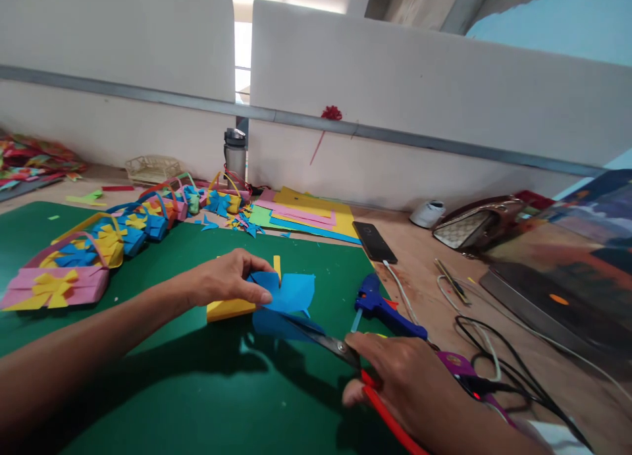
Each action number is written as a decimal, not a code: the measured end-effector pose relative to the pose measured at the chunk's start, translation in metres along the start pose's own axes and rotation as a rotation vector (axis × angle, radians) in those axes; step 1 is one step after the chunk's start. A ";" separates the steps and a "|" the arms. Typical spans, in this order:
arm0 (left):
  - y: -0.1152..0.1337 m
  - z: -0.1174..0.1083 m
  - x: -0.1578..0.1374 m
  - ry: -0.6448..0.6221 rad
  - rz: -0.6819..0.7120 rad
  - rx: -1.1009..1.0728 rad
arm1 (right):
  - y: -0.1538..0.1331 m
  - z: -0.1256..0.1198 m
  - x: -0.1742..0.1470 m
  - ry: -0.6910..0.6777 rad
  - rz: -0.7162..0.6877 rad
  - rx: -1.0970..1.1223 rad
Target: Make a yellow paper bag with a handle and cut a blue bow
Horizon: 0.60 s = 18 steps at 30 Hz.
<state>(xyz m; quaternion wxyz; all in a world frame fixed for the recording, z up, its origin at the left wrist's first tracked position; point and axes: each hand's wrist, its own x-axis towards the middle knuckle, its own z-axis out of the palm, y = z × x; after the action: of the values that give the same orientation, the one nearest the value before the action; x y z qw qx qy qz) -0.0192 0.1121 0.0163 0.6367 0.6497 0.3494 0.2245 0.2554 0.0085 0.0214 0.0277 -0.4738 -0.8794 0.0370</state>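
Note:
Between thumb and fingers, my left hand (230, 280) pinches a piece of blue paper (293, 294) with slits in its edge. My right hand (395, 369) grips red-handled scissors (336, 346), whose blades point left along the paper's lower part. I cannot tell whether the blades are closed on it. Just behind my left hand, a yellow paper piece (227, 309) lies on the green mat (197, 389), partly hidden. A blue glue gun (380, 303) rests right of the paper, beyond my right hand.
Small paper baskets (74, 280) with bows line the mat's left side. Blue and yellow scraps (249, 224) and coloured sheets (316, 211) lie at the back. A phone (374, 241), cables (508, 359) and a bag (474, 224) are on the right. A bottle (235, 155) stands by the wall.

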 end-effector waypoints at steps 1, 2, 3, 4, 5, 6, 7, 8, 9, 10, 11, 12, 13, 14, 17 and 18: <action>0.001 0.001 -0.001 -0.027 -0.002 0.044 | 0.001 0.001 0.001 0.027 -0.026 -0.046; 0.001 0.002 -0.001 -0.042 0.003 0.087 | 0.002 0.001 0.001 0.057 -0.048 -0.090; 0.001 0.002 -0.002 -0.045 0.013 0.128 | 0.002 0.002 0.002 0.089 -0.068 -0.132; 0.001 0.003 -0.003 -0.041 0.026 0.167 | 0.002 0.002 0.002 0.122 -0.086 -0.172; 0.000 0.004 -0.004 -0.034 0.044 0.205 | 0.002 0.001 0.003 0.151 -0.100 -0.211; -0.001 0.005 -0.004 -0.027 0.062 0.246 | 0.002 0.001 0.003 0.177 -0.112 -0.248; -0.002 0.006 -0.005 -0.022 0.081 0.291 | 0.002 0.001 0.003 0.197 -0.121 -0.281; -0.003 0.007 -0.006 -0.020 0.102 0.342 | 0.001 0.001 0.003 0.211 -0.126 -0.309; -0.003 0.009 -0.007 -0.015 0.129 0.396 | 0.001 0.001 0.003 0.219 -0.130 -0.330; -0.002 0.011 -0.009 -0.005 0.165 0.456 | 0.001 0.000 0.003 0.223 -0.131 -0.344; 0.000 0.013 -0.010 0.009 0.206 0.522 | 0.001 0.000 0.003 0.226 -0.133 -0.352; 0.002 0.015 -0.012 0.025 0.249 0.591 | 0.001 0.001 0.003 0.231 -0.136 -0.358; 0.005 0.017 -0.013 0.043 0.290 0.662 | 0.001 0.001 0.002 0.236 -0.138 -0.363; 0.007 0.019 -0.015 0.058 0.322 0.732 | 0.002 0.001 0.002 0.243 -0.142 -0.366; 0.013 0.024 -0.019 0.091 0.350 0.904 | 0.003 0.002 0.002 0.255 -0.142 -0.375; 0.014 0.025 -0.019 0.098 0.349 0.951 | 0.003 0.002 0.001 0.252 -0.139 -0.377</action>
<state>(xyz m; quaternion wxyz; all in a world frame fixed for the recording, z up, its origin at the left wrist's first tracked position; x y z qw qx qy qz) -0.0105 0.0817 0.0308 0.2064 0.9050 0.3288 0.1740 0.2574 0.0114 0.0189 0.0510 -0.4097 -0.8909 -0.1894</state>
